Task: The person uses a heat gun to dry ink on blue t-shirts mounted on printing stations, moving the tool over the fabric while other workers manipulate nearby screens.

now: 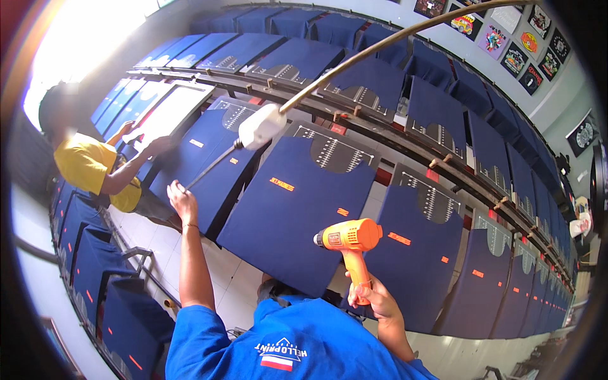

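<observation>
An orange heat gun [352, 239] with a short black nozzle is gripped by its handle in my right hand [375, 297]. Its nozzle points left, above the navy shirts. My left hand [183, 201] is raised on the left, its fingers closed on a thin black cord [212, 168]. That cord runs up to a white power socket [261, 126], which hangs from a thick tan cable [354, 60]. Beneath the heat gun lies a navy shirt [297, 196] with small orange prints, stretched flat over a printing board.
A co-worker in a yellow shirt [88, 163] stands at the left beside a white screen frame [174, 104]. Rows of shirt-covered boards [437, 114] line a long dark rail [392, 126]. More navy shirts [136, 316] hang at lower left. Printed samples [506, 38] cover the far wall.
</observation>
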The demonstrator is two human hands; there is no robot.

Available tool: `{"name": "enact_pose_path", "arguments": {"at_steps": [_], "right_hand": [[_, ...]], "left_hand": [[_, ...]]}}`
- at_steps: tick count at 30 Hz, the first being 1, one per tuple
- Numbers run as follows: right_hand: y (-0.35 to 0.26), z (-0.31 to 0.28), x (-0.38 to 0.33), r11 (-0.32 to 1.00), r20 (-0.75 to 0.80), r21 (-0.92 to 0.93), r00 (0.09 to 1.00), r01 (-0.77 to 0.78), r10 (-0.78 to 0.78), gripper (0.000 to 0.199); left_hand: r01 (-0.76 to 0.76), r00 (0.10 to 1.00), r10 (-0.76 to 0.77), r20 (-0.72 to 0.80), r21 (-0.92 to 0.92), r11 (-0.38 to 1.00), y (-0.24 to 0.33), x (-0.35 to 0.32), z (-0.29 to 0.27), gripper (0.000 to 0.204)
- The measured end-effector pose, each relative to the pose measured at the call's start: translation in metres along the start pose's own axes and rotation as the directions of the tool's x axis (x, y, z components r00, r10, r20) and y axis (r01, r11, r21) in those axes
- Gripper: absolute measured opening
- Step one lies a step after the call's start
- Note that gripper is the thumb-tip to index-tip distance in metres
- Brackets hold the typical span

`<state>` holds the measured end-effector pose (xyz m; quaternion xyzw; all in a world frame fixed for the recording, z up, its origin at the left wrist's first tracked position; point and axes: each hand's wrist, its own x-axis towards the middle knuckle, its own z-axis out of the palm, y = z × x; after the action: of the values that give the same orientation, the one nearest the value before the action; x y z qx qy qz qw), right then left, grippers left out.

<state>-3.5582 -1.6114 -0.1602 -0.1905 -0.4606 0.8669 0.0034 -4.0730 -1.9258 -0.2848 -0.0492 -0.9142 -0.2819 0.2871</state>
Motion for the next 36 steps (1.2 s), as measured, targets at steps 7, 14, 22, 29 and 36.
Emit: {"name": "enact_pose_path", "arguments": {"at_steps": [7,14,22,29,36], "right_hand": [[0.012,0.097,0.102,0.999,-0.202,0.013,0.979,-0.040,0.042,0.050],[-0.043,0.150,0.149,0.988,-0.246,-0.096,0.965,-0.120,0.093,0.059],[-0.077,0.162,0.250,0.968,-0.212,-0.251,0.976,-0.002,-0.053,0.061],[-0.062,0.146,0.288,0.962,-0.261,-0.243,0.963,-0.127,0.062,0.047],[-0.047,0.132,0.295,0.978,-0.247,-0.175,0.967,-0.115,0.070,0.047]], "left_hand": [[0.130,0.992,-0.130,-0.003,0.085,0.988,-0.043,0.107,0.050,0.033],[0.151,0.983,-0.166,0.083,0.166,0.975,-0.138,0.106,0.075,0.035],[0.183,0.977,-0.197,0.079,0.159,0.970,-0.160,0.059,0.074,0.034],[0.113,0.993,-0.111,-0.028,0.133,0.985,-0.163,0.019,0.086,0.043],[0.336,0.942,-0.337,0.009,0.040,0.941,-0.156,0.024,0.077,0.054]]}}
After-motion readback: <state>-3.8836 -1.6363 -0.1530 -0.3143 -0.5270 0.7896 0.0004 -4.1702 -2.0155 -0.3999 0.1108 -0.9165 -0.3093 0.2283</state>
